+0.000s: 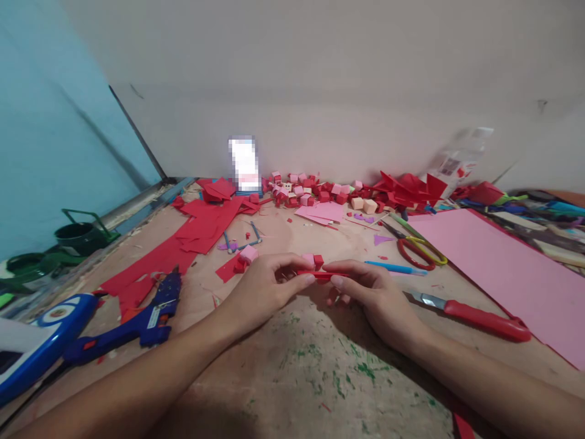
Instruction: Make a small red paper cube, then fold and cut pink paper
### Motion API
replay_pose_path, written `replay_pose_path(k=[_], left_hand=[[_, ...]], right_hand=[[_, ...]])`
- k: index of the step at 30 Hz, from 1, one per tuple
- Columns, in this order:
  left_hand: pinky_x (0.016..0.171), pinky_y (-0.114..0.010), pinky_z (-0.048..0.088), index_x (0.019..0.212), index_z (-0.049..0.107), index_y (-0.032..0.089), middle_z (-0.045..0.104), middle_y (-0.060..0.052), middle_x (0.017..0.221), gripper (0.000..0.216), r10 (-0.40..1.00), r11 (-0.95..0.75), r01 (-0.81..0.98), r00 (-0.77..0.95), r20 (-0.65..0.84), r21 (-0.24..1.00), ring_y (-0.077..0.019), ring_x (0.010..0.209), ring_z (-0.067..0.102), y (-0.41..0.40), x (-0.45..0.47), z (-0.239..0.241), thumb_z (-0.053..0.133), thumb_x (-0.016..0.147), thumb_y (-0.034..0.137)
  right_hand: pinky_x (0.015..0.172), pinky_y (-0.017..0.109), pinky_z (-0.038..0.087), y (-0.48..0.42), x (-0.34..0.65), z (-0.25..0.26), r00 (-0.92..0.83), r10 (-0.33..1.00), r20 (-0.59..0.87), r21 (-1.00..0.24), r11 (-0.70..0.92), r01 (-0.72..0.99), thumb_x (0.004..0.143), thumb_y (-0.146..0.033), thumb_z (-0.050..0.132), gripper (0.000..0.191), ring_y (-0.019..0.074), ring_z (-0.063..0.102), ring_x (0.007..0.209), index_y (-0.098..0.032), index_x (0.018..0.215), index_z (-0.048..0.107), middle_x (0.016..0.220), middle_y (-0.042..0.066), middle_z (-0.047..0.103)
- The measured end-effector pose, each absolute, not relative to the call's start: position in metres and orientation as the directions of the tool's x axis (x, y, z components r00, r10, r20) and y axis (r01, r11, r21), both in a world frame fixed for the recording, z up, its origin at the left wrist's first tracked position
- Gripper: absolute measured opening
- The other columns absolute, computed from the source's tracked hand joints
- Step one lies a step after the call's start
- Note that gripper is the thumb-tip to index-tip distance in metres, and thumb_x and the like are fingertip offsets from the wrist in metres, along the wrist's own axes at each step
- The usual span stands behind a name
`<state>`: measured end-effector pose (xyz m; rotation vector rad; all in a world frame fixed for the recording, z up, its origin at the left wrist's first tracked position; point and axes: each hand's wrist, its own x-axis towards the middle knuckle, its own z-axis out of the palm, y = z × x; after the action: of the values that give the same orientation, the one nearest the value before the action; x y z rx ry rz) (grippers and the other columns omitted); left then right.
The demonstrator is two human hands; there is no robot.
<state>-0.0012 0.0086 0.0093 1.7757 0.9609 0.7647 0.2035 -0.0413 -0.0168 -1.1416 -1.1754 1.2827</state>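
Observation:
Between my two hands is a narrow strip of red paper (323,275), held level just above the table. My left hand (274,281) pinches its left end between thumb and fingers. At the other end, my right hand (368,289) grips it the same way. Right behind the strip show a small pink cube (308,261) and a small red cube (319,262). Another pink cube (249,253) lies beyond my left hand, by a red paper piece (227,268). A blue pen (395,267) lies just past my right hand.
A red-handled knife (484,318), scissors (420,249) and a large pink sheet (507,268) lie at right. At left are a blue glue gun (146,320) and red paper sheets (201,225). Several paper cubes (324,196), a lit phone (244,163) and a bottle (461,160) line the wall.

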Motion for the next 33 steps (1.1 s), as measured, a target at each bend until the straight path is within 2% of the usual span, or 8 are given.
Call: replay_pose_path(k=[4,10,15,17,20,25,28,33], left_hand=[[0.083,-0.033,0.054,0.105,0.079,0.020,0.080,-0.006,0.110,0.021,0.860,-0.243,0.279,0.505,0.073,0.929,-0.0221,0.094,0.071,0.0100,-0.0019,0.0074,0.070,0.088,0.029],[0.085,-0.033,0.052,0.120,0.074,0.024,0.076,-0.004,0.115,0.031,0.847,-0.293,0.279,0.520,0.113,0.914,-0.0207,0.099,0.069,0.0101,-0.0012,0.0043,0.069,0.089,0.023],[0.068,-0.025,0.049,0.110,0.056,0.023,0.070,0.002,0.092,0.025,0.856,-0.244,0.175,0.502,0.126,0.954,-0.0141,0.078,0.066,0.0080,-0.0021,0.0012,0.069,0.088,0.021],[0.062,-0.023,0.048,0.101,0.050,0.024,0.069,0.002,0.101,0.024,0.851,-0.224,0.158,0.512,0.114,0.962,-0.0108,0.070,0.063,0.0073,-0.0028,0.0010,0.070,0.088,0.022],[0.065,-0.023,0.052,0.091,0.058,0.021,0.067,0.000,0.125,0.014,0.826,-0.257,0.183,0.552,0.117,0.949,-0.0095,0.075,0.064,0.0074,-0.0035,0.0029,0.071,0.088,0.021],[0.070,-0.023,0.051,0.092,0.075,0.020,0.074,0.000,0.096,0.007,0.821,-0.310,0.237,0.555,0.133,0.921,-0.0140,0.082,0.066,0.0094,-0.0034,0.0041,0.073,0.089,0.026],[0.070,-0.024,0.051,0.090,0.077,0.020,0.076,-0.001,0.093,0.009,0.832,-0.303,0.230,0.537,0.139,0.925,-0.0150,0.081,0.067,0.0093,-0.0033,0.0027,0.072,0.089,0.027],[0.074,-0.024,0.050,0.086,0.077,0.019,0.075,0.000,0.090,0.005,0.845,-0.295,0.204,0.512,0.155,0.934,-0.0149,0.083,0.067,0.0087,-0.0030,0.0022,0.074,0.085,0.023]], right_hand=[[0.062,0.029,0.050,-0.0413,0.2037,-0.0153,-0.055,0.998,-0.021,-0.998,-0.024,-0.056,0.081,-0.036,0.080,0.025,0.0195,0.070,0.068,-0.021,0.100,0.081,0.075,0.004,0.078],[0.058,0.025,0.047,-0.0414,0.2007,-0.0133,-0.060,0.996,-0.066,-0.996,-0.069,-0.060,0.087,-0.049,0.078,0.034,0.0171,0.068,0.060,-0.016,0.094,0.079,0.065,0.006,0.076],[0.057,0.025,0.049,-0.0422,0.2001,-0.0138,-0.065,0.994,-0.092,-0.991,-0.098,-0.088,0.088,-0.052,0.079,0.038,0.0178,0.070,0.061,-0.015,0.092,0.078,0.067,0.007,0.076],[0.057,0.024,0.049,-0.0417,0.2012,-0.0151,-0.072,0.994,-0.080,-0.991,-0.087,-0.101,0.088,-0.051,0.079,0.037,0.0175,0.070,0.061,-0.015,0.093,0.079,0.068,0.007,0.076],[0.057,0.023,0.049,-0.0400,0.2027,-0.0172,-0.092,0.993,-0.070,-0.988,-0.082,-0.133,0.089,-0.049,0.079,0.035,0.0176,0.072,0.061,-0.015,0.095,0.079,0.068,0.007,0.077],[0.057,0.024,0.051,-0.0385,0.2023,-0.0172,-0.093,0.994,-0.055,-0.988,-0.068,-0.135,0.086,-0.050,0.081,0.036,0.0175,0.070,0.061,-0.014,0.092,0.079,0.068,0.007,0.076],[0.058,0.024,0.051,-0.0390,0.2020,-0.0155,-0.105,0.994,-0.042,-0.991,-0.055,-0.123,0.088,-0.051,0.079,0.036,0.0178,0.071,0.062,-0.016,0.097,0.080,0.069,0.006,0.076],[0.062,0.024,0.050,-0.0394,0.2028,-0.0150,-0.101,0.995,0.014,-0.999,0.011,-0.036,0.080,-0.037,0.086,0.030,0.0152,0.068,0.070,-0.023,0.105,0.082,0.092,0.004,0.081]])
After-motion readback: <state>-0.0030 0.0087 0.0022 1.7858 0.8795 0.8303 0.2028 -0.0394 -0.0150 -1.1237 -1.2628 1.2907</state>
